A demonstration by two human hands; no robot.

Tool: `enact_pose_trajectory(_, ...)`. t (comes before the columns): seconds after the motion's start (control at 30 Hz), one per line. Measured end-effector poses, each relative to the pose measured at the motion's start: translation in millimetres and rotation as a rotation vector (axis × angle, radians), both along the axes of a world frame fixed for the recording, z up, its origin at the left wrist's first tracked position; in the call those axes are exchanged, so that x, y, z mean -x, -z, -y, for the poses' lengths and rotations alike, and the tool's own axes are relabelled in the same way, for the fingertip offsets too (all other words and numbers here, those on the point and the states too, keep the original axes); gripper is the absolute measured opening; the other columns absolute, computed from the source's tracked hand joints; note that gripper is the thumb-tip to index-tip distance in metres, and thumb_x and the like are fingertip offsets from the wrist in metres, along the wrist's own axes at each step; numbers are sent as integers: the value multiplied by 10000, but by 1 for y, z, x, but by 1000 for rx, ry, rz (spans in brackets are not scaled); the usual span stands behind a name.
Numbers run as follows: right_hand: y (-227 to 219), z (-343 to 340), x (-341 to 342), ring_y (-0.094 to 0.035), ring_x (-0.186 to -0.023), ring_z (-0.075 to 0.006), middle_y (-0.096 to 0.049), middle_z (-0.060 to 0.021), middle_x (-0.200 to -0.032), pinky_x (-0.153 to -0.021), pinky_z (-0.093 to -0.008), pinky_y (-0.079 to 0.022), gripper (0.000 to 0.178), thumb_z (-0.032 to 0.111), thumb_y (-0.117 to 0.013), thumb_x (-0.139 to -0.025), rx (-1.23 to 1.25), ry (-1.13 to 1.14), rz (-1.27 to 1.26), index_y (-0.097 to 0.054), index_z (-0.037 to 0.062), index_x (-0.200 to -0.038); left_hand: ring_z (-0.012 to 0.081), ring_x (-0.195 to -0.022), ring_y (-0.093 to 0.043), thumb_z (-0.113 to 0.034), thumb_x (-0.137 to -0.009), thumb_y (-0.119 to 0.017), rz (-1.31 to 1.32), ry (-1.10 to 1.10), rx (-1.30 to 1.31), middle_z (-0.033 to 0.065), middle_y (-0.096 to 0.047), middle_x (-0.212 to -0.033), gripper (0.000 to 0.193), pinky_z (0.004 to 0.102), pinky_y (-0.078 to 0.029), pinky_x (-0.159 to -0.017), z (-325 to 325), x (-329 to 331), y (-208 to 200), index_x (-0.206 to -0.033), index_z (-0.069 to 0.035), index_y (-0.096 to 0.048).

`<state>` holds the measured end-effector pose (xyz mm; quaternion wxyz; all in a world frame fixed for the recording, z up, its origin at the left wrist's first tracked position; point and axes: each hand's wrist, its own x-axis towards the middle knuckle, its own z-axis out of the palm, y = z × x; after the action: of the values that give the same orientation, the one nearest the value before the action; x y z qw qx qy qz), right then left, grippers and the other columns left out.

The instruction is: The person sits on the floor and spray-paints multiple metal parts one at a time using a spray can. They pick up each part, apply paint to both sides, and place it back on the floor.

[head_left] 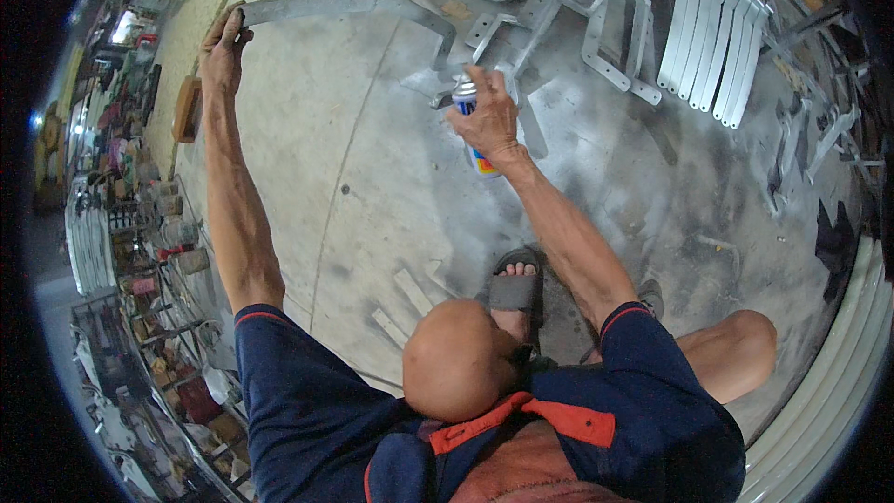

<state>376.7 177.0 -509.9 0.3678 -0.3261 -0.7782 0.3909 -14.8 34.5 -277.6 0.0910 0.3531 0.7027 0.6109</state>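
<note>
My left hand (223,48), arm stretched out to the far left, pinches one end of a long grey metal bracket (312,6). The bracket runs to the right above the floor and bends down at its other end. Wrapped around a spray can (483,164) is my right hand (489,118), with a finger at the silvery top of the can. The can is blue, white, yellow and red, and its top is close to the bracket's bent end. Whether any spray is coming out, I cannot tell.
Several bent metal brackets (596,47) lie loosely on the concrete floor at the far right, beside a row of white strips (712,42). Crowded shelves (154,298) line the left side. Long pale bars (838,345) lie along the right edge. My sandalled foot (515,284) is below the can.
</note>
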Motion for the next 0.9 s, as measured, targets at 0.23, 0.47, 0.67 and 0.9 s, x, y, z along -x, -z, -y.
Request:
enact_pose_trajectory(0.23, -20, -16, -4, -629, -1101, -395, -616, -181, -1141, -900, -518, -543, 675, 189, -831, -740, -28, 93, -124, -557, 92, -1349, 122, -947, -621, -231, -1065, -702, 16, 21, -14, 22, -722, -1125, 347, 309, -535, -886, 6, 4, 2, -1342, -24, -731)
enact_pose_trajectory(0.47, -47, -7, -26, -673, -986, -407, -599, -183, -1174, -855, -512, -580, 691, 184, -830, -733, 6, -52, -84, -571, 143, -1373, 125, -955, -632, -266, -1077, -679, 43, 136, 220, 28, -713, -1164, 390, 304, -557, -901, 16, 12, -27, -1385, -28, -706)
enact_pose_trajectory(0.67, -116, -30, -37, -656, -1000, -393, -595, -176, -1124, -855, -487, -574, 692, 150, -822, -736, -248, -127, -246, -565, 131, -1379, 177, -1056, -680, -336, -1046, -717, -30, 84, 164, 80, -734, -1266, 459, 333, -590, -937, -7, 1, -24, -1368, -9, -715)
enact_pose_trajectory(0.9, -210, -34, -45, -682, -1015, -330, -620, -150, -1123, -900, -456, -572, 664, 126, -834, -742, -433, -262, -316, -584, 102, -1357, 160, -938, -651, -335, -1021, -751, -147, 215, 172, 82, -751, -1219, 431, 321, -565, -864, -36, -22, -30, -1314, -19, -753)
